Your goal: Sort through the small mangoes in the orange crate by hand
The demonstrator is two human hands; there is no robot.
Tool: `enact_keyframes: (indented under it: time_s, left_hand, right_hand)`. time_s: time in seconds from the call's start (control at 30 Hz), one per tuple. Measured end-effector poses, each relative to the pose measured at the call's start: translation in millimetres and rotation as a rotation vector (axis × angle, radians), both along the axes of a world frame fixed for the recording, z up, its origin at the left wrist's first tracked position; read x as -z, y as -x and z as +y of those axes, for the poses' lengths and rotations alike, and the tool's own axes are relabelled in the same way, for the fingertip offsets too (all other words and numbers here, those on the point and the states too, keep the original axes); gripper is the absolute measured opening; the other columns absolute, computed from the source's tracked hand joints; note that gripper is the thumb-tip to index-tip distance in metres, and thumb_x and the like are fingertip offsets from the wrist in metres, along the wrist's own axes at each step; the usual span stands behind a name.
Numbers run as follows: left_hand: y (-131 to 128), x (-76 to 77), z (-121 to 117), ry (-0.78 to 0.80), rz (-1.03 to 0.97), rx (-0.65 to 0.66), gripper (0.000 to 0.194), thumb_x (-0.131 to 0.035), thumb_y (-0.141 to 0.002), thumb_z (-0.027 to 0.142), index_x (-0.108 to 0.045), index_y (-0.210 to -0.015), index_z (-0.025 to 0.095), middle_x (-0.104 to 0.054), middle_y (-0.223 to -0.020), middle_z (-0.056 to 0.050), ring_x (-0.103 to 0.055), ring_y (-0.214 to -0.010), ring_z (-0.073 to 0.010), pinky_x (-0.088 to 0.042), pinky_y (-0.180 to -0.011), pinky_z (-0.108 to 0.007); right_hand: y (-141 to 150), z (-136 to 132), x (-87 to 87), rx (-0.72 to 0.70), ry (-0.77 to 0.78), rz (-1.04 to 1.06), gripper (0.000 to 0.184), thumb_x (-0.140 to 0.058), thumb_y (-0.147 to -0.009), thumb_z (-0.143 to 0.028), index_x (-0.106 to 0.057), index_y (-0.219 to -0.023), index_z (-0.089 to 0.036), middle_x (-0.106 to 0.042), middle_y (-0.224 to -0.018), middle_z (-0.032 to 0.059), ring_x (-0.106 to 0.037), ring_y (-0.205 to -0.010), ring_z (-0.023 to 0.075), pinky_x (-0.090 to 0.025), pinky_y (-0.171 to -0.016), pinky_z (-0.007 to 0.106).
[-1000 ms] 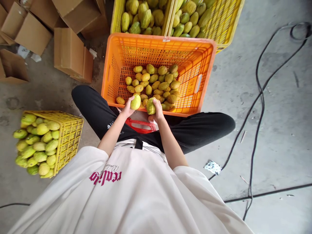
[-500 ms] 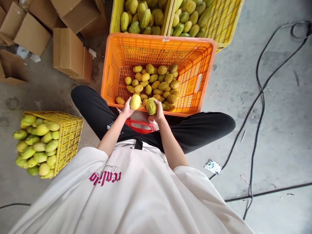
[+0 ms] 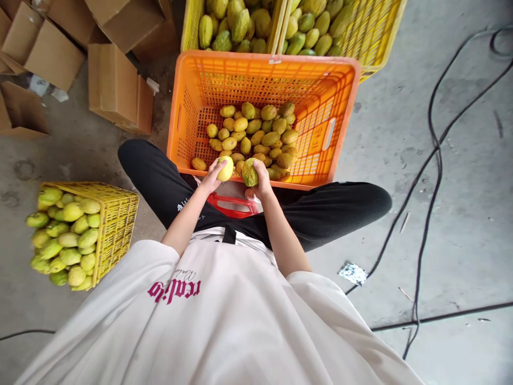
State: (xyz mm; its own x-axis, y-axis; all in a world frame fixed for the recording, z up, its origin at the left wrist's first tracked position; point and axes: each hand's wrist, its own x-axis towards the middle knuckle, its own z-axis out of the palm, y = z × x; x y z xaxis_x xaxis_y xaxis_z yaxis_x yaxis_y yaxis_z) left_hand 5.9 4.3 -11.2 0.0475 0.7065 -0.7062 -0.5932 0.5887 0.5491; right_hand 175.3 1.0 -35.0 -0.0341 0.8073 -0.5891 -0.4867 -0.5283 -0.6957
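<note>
In the head view my left hand (image 3: 211,178) is closed around a smooth yellow fruit (image 3: 226,169), lemon-like in look. A bumpy green-yellow fruit (image 3: 249,174) sits in the grip of my right hand (image 3: 263,182). The two fruits are held close together with a small gap between them, over the near rim of an orange plastic crate (image 3: 344,96). Inside that crate lie many yellow and greenish fruits (image 3: 253,126), mostly toward its middle and right. The undersides of both held fruits are hidden.
Two yellow crates (image 3: 366,45) of fruit stand beyond the orange one. At left is another yellow crate (image 3: 116,230), filled with fruit. Cardboard boxes (image 3: 112,88) lie at upper left. Black cables (image 3: 435,155) cross the floor at right. A red plastic piece (image 3: 232,206) shows between my legs.
The yellow fruit has turned slightly in my left hand, whose fingers now cover more of its top. My right hand has tilted its fruit a little. The whole view has shifted slightly.
</note>
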Motion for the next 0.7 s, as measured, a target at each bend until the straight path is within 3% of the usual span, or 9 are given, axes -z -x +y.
enact_keyframes:
  time_s: [0.17, 0.47, 0.7]
  left_hand:
    - [1.1, 3.7, 0.3, 0.016, 0.011, 0.003, 0.030, -0.077, -0.082, 0.030, -0.064, -0.106, 0.020, -0.073, -0.093, -0.003, -0.073, -0.101, -0.0211, -0.055, -0.090, -0.030]
    - [1.7, 8.7, 2.3, -0.045, -0.040, -0.037, 0.013, -0.058, -0.092, 0.028, -0.065, -0.094, 0.018, -0.072, -0.085, -0.005, -0.071, -0.089, -0.0177, -0.059, -0.079, -0.029]
    - [2.8, 7.6, 3.3, 0.058, 0.008, -0.060, 0.015, -0.065, -0.088, 0.032, -0.069, -0.097, 0.020, -0.071, -0.086, -0.005, -0.071, -0.095, -0.0209, -0.061, -0.082, -0.031]
  right_hand:
    - [2.9, -2.0, -7.0, 0.034, -0.056, -0.040, 0.044, -0.083, -0.066, -0.054, -0.062, -0.094, -0.028, -0.071, -0.089, -0.0004, -0.068, -0.087, 0.0201, -0.062, -0.073, 0.033]
    - [2.4, -1.2, -8.2, 0.045, -0.021, 0.045, 0.039, -0.069, -0.076, -0.057, -0.061, -0.101, -0.029, -0.070, -0.094, -0.0007, -0.070, -0.086, 0.0200, -0.064, -0.074, 0.037]
    - [4.1, 0.3, -8.9, 0.056, 0.034, 0.061, 0.045, -0.054, -0.084, -0.067, -0.061, -0.102, -0.027, -0.071, -0.083, 0.0006, -0.073, -0.080, 0.0231, -0.064, -0.070, 0.040]
